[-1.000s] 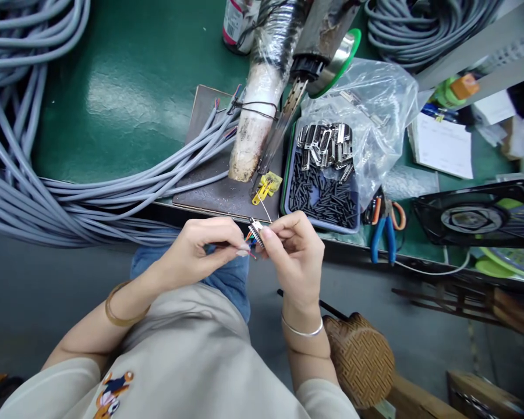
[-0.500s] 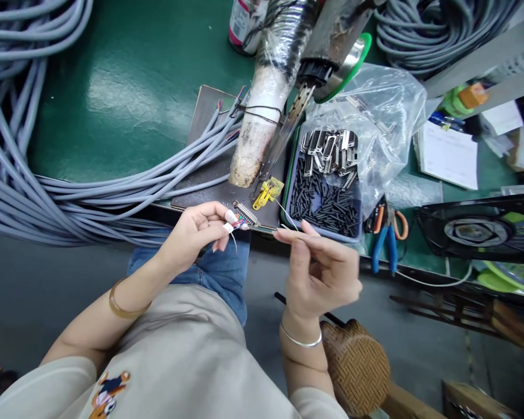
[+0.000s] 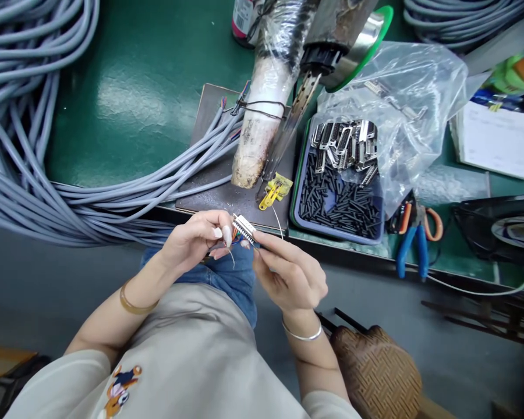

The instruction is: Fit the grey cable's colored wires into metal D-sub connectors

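Note:
Low in front of the bench edge, a metal multi-pin D-sub connector (image 3: 243, 228) with thin coloured wires (image 3: 237, 237) is between my hands. My right hand (image 3: 292, 269) is closed, its thumb and fingers pinching the connector's right end. At the left end my left hand (image 3: 196, 237) is closed on the wires, and a thin pale strand (image 3: 232, 256) hangs below its fingertips. The fingers partly hide the wires. Just above stands a soldering iron (image 3: 290, 128), its tip near a yellow clip (image 3: 274, 192). A thin white solder wire (image 3: 278, 221) runs down from the clip.
Grey cables (image 3: 126, 189) lie across the left side, ends on a dark board (image 3: 205, 198). A blue bin (image 3: 338, 233) holds connectors and black sleeves. A wrapped tube (image 3: 257, 122) comes down beside the iron. Blue-handled pliers (image 3: 413, 250), a plastic bag (image 3: 419, 110) and a woven stool (image 3: 378, 372) are right.
My right hand has moved left from apart to the connector and now grips its right end. The connector has turned in my hands. The camera view has shifted slightly.

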The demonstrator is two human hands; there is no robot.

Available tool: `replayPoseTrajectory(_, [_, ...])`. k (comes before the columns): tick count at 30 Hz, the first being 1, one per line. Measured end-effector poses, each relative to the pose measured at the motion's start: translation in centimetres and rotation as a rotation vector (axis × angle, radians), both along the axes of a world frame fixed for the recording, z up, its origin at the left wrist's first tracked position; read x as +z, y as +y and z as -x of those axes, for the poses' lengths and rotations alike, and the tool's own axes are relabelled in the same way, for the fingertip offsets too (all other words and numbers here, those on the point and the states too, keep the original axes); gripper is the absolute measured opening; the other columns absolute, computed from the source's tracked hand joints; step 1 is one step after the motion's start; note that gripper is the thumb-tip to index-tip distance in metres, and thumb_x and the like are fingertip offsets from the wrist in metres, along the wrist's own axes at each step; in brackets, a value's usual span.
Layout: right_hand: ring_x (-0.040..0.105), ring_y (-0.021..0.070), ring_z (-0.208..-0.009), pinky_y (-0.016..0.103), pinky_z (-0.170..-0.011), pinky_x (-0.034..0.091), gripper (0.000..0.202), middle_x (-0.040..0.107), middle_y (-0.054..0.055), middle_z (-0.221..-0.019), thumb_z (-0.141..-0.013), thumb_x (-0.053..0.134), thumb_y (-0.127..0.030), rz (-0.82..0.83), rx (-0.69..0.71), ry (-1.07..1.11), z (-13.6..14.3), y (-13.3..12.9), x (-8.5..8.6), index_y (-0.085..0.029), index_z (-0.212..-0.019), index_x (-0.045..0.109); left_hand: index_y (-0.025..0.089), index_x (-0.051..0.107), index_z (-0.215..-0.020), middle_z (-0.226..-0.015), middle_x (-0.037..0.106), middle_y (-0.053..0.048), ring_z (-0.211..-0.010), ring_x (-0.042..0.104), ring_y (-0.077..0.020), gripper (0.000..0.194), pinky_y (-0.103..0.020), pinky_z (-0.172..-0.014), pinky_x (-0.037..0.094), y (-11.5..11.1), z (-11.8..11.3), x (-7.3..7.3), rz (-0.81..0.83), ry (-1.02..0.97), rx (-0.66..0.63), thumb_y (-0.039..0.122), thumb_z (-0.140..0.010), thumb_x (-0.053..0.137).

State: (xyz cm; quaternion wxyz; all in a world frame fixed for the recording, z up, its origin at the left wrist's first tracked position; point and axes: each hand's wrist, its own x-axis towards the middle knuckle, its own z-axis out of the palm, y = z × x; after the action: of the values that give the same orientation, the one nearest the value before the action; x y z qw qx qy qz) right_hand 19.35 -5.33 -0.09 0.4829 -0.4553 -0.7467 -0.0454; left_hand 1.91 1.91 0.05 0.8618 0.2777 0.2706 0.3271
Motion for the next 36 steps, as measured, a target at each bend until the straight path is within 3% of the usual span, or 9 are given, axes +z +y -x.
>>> replayPoseTrajectory(16, [0.079,0.0225,-0.1,0.035,-0.084,0.072,0.019,0.079,0.011,-0.114,-0.083,0.073,-0.003,-0.045,0.116,0.0,-0.1,-0.3,0.1,-0.016,-0.096,0.068,0.016,0.066,-0.06,-0.062,0.057,-0.002,-0.047,0.048,-0.0104,0.025,-0.023,-0.044,0.036,-0.3,0.5,-1.2,-0.079,0.015,0.007,0.035,-0.057,0.082])
replayPoseTrajectory(21, [0.079,0.0209,-0.099,0.036,-0.084,0.072,0.017,0.081,0.008,-0.108,-0.084,0.072,-0.003,-0.027,0.163,-0.061,-0.1,-0.6,1.0,-0.018,-0.09,0.066,0.017,0.065,-0.057,-0.061,0.057,-0.004,-0.048,0.05,-0.0117,0.029,-0.025,-0.046,0.039,-0.5,1.1,-1.8,-0.151,-0.003,-0.037,0.039,-0.057,0.083])
replayPoseTrajectory(25, [0.079,0.0211,-0.099,0.036,-0.087,0.071,0.013,0.081,0.011,-0.099,-0.086,0.07,-0.003,-0.053,0.199,-0.083,0.0,-0.7,1.2,-0.014,-0.09,0.065,0.016,0.065,-0.057,-0.06,0.055,-0.003,-0.048,0.051,-0.0113,0.028,-0.024,-0.044,0.04,-0.5,1.4,-2.0,-0.166,-0.023,-0.027,0.038,-0.059,0.083])
replayPoseTrajectory(27, [0.079,0.0205,-0.097,0.034,-0.084,0.071,0.013,0.081,0.011,-0.1,-0.086,0.071,-0.003,-0.044,0.158,-0.057,0.2,-0.6,0.9,-0.014,-0.092,0.066,0.016,0.064,-0.058,-0.062,0.057,-0.003,-0.048,0.051,-0.0107,0.032,-0.023,-0.044,0.04,-0.5,1.3,-2.0,-0.17,-0.028,-0.025,0.04,-0.059,0.085])
replayPoseTrajectory(30, [0.08,0.0168,-0.087,0.027,-0.074,0.07,0.018,0.082,0.006,-0.101,-0.086,0.072,-0.005,0.039,-0.009,0.057,0.5,-0.2,0.2,-0.019,-0.094,0.066,0.016,0.064,-0.065,-0.066,0.06,-0.002,-0.048,0.052,-0.0083,0.033,-0.021,-0.044,0.042,-0.5,0.9,-1.9,-0.196,0.028,-0.002,0.038,-0.064,0.087])
replayPoseTrajectory(36, [0.079,0.0163,-0.084,0.026,-0.072,0.065,0.018,0.081,0.008,-0.102,-0.085,0.071,-0.006,0.098,-0.143,0.13,0.7,1.0,-0.8,-0.021,-0.091,0.063,0.014,0.066,-0.074,-0.081,0.07,-0.003,-0.046,0.051,-0.0032,0.027,-0.015,-0.041,0.042,-0.6,-1.2,-0.2,-0.291,0.312,0.281,0.03,-0.072,0.087])
